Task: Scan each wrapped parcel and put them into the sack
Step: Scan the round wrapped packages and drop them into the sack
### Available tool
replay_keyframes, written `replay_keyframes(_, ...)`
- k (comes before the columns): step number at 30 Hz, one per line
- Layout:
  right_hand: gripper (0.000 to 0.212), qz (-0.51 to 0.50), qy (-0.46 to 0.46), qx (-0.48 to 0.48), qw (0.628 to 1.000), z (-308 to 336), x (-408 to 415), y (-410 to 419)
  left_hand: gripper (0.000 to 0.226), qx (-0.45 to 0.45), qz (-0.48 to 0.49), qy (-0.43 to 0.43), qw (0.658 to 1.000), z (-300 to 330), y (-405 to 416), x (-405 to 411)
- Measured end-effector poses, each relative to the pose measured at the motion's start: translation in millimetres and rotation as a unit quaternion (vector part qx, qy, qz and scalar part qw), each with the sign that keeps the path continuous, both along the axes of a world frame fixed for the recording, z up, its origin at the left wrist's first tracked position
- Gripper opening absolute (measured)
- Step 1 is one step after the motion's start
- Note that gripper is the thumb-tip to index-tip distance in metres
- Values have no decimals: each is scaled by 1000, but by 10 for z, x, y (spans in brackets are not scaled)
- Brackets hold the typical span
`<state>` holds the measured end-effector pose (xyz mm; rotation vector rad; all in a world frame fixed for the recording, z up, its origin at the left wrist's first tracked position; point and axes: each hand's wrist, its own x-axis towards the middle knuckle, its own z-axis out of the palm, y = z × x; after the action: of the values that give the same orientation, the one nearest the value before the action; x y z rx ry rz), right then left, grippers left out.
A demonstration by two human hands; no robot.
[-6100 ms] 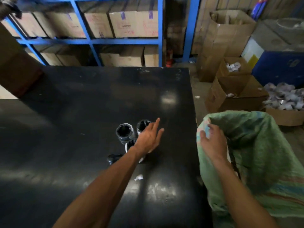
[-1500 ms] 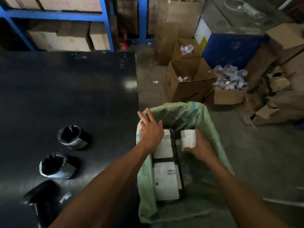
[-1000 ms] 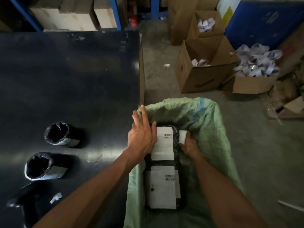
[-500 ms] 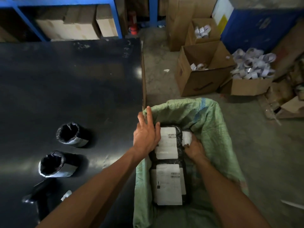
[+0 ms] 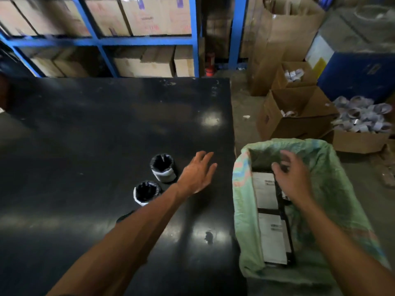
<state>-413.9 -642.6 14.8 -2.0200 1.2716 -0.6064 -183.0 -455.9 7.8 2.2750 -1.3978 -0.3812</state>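
Two black-wrapped round parcels stand on the black table [image 5: 106,135]: one [image 5: 163,169] farther, one [image 5: 147,194] nearer. A third dark object [image 5: 125,216] shows beside my left forearm, mostly hidden. My left hand [image 5: 197,173] hovers over the table just right of the parcels, fingers spread, holding nothing. The green sack [image 5: 333,189] stands open beside the table's right edge. Inside lie black parcels with white labels [image 5: 270,221]. My right hand [image 5: 294,176] is above the sack's mouth, fingers loosely curled, empty.
Blue shelving [image 5: 102,42] with cardboard boxes runs behind the table. On the floor to the right stand open cardboard boxes [image 5: 295,116], one [image 5: 361,133] heaped with white tape rolls, and a blue bin [image 5: 359,73].
My left hand has left the sack's rim and swung out over the table toward the parcels. My right hand has let go of the small white-labelled parcel and risen out of the sack.
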Motion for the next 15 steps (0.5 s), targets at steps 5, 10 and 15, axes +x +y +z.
replay_keyframes(5,31,141,-3,-26,990,234,630,985,37,16,-49,-24,998,141,745,714)
replay_keyframes(10,38,325,90,-2,941,94,1199,2098,47,126,-90,-16,988,244,1301,1181)
replay_keyframes(15,66,406,224,94,881,-106,1679,2970,64,202,-175,-29,963,253,1578,1332)
